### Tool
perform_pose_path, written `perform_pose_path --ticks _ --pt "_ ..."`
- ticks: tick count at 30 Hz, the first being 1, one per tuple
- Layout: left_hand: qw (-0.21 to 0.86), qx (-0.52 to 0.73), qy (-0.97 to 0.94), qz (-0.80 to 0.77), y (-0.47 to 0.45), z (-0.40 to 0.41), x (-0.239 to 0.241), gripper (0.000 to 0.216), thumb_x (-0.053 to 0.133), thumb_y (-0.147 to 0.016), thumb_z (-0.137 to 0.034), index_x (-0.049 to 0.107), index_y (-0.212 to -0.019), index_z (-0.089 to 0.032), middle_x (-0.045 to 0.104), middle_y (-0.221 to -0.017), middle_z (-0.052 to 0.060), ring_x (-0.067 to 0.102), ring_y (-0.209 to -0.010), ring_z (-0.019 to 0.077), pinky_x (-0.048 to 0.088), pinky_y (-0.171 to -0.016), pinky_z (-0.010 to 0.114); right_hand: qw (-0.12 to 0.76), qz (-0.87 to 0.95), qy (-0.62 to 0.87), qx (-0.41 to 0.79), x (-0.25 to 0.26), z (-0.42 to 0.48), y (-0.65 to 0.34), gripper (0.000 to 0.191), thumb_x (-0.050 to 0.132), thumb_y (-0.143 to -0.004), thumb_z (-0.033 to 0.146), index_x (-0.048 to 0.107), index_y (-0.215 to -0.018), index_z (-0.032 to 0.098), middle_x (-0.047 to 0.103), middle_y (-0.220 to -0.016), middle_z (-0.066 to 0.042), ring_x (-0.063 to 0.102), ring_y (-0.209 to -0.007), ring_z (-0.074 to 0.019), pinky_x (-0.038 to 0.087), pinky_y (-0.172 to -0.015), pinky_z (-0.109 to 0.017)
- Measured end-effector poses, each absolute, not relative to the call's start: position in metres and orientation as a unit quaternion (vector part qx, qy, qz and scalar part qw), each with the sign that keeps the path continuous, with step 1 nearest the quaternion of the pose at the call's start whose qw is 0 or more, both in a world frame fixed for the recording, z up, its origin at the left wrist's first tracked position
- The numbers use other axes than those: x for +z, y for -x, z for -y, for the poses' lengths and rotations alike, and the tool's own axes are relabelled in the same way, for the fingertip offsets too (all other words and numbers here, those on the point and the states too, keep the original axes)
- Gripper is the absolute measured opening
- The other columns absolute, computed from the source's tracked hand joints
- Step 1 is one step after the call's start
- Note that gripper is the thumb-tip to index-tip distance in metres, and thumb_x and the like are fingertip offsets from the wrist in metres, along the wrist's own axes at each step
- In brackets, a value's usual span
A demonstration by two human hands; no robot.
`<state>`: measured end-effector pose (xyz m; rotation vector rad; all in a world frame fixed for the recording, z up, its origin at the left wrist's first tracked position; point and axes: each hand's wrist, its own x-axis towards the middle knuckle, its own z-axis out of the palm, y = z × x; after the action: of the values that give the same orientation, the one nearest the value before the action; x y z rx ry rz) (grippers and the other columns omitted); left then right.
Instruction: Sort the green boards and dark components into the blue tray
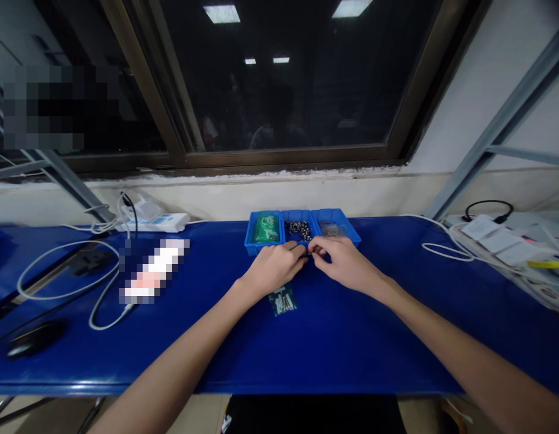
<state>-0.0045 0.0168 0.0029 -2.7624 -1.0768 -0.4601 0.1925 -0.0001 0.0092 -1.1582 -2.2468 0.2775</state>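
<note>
One black computer mouse (35, 337) lies at the far left of a blue-covered bench (352, 361), at about 8 o'clock from the hands. A looped white cable (67, 295) runs beside a pixelated, unreadable object (153, 271), and a white power strip (153, 223) sits against the wall at about 10 o'clock.

The left hand (274, 269) rests at the front rim of three joined blue plastic bins (297, 211), which stand at 12 o'clock. The left compartment holds a green item in clear wrapping (267, 229), the middle one a heap of small dark metal parts (298, 229), and the right one a flat clear packet (331, 229). A small clear bag of pale metal parts (282, 300) lies on the bench at 6 o'clock from the bins, just below the left hand.

The right hand (345, 263) meets the left in front of the middle compartment, fingertips together; whether they pinch something is too small to tell. White cards (496, 241) and a black cable (490, 208) lie at about 3 o'clock
</note>
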Motion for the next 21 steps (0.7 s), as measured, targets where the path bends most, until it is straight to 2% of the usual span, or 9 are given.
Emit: perform_pose_path --ticks 6,11,17,21 --pt "0.065 -0.170 0.914 0.364 0.0036 -0.0181 0.0015 0.022 0.038 -0.102 -0.024 0.058 -0.098 -0.015 0.063 -0.088 0.007 0.064 -0.069 0.0170 0.039 -0.052 0.028 0.354 0.819 0.420 0.167 0.0052 -0.0001 -0.1895 0.007 0.054 -0.085 0.016 0.059 -0.087 0.021 0.069 -0.080 -0.001 0.065 -0.070 -0.0150 0.047 -0.062 -0.026" --pt "0.061 -0.168 0.913 0.367 0.0022 -0.0149 0.0034 0.019 0.039 -0.101 -0.025 0.055 -0.104 -0.014 0.063 -0.096 0.009 0.065 -0.074 0.0183 0.043 -0.055 0.028 0.381 0.797 0.426 0.194 0.0042 -0.0001 -0.1885 0.010 0.056 -0.085 0.016 0.060 -0.093 0.020 0.072 -0.083 -0.002 0.069 -0.075 -0.0163 0.052 -0.067 -0.027" --pt "-0.030 -0.232 0.892 0.388 0.0015 -0.0158 0.0025 0.018 0.043 -0.101 -0.032 0.055 -0.102 -0.017 0.065 -0.099 0.005 0.066 -0.081 0.0183 0.048 -0.065 0.028 0.405 0.782 0.432 0.195 0.0062 0.0007 -0.1858 0.008 0.057 -0.088 0.019 0.064 -0.092 0.020 0.074 -0.084 -0.003 0.071 -0.078 -0.0174 0.053 -0.069 -0.028" --pt "-0.061 -0.271 0.876 0.394 0.0006 -0.0170 0.0004 0.018 0.043 -0.101 -0.031 0.055 -0.097 -0.018 0.066 -0.097 0.004 0.065 -0.083 0.0177 0.047 -0.067 0.029 0.417 0.776 0.436 0.182 0.0051 0.0004 -0.1842 0.014 0.054 -0.092 0.023 0.067 -0.097 0.019 0.075 -0.088 -0.004 0.071 -0.079 -0.0182 0.054 -0.072 -0.030"
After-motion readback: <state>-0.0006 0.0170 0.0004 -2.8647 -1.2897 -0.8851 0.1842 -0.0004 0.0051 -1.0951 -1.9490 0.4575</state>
